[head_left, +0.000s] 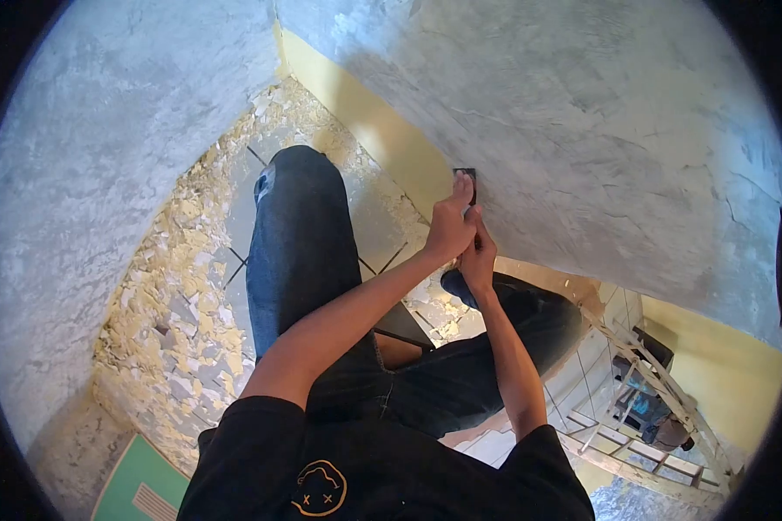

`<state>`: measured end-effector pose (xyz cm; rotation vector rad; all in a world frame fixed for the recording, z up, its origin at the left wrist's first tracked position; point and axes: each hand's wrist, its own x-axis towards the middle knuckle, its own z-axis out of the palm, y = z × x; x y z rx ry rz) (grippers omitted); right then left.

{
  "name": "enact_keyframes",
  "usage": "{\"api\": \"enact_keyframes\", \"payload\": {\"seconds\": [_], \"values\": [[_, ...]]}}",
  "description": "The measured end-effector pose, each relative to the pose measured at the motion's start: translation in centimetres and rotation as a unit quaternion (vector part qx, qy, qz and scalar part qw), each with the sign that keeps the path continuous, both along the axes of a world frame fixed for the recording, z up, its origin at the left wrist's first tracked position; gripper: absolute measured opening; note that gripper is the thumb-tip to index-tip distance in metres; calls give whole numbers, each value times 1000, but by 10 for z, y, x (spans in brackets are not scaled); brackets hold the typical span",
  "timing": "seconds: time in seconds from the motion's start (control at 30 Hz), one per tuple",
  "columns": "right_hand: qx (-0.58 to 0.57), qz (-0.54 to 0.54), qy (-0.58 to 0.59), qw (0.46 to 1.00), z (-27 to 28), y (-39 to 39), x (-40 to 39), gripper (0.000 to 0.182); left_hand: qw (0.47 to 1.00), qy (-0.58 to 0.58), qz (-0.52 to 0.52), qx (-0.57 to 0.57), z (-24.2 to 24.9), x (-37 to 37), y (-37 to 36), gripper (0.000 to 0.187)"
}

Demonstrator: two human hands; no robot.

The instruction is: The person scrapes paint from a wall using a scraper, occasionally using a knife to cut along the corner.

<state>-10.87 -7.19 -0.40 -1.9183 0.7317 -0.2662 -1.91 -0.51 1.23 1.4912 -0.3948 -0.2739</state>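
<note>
Yellow paint (382,130) met bare grey wall (582,130) in the head view, looking down. Dark flat tool (472,178), maybe a scraper, lay against that wall near the border, ahead of me and a little right of centre. Its long axis seemed to run roughly away from me, far end showing by the fingertips. Left hand (450,230) was nearer that far end: fingers straight, side by side, laid over the tool; whether the thumb gripped, I could not tell. Right hand (478,256) sat just behind, close against the left, curled round what looked like the near end, mostly hidden. Paint flakes (182,260) lay thick left of my knee (300,200).
</note>
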Motion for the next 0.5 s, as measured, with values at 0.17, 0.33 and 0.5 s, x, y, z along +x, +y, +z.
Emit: {"api": "enact_keyframes", "payload": {"seconds": [0.17,0.33,0.5], "values": [[-40,26,-14,999,-3,2,34,40,999,38,24,20,-11,29,-2,51],[-111,65,-107,986,-25,4,48,40,994,23,32,106,-5,39,10,56],[-49,22,-19,998,6,6,13,40,1000,18,-1,17,-3,10,6,54]]}}
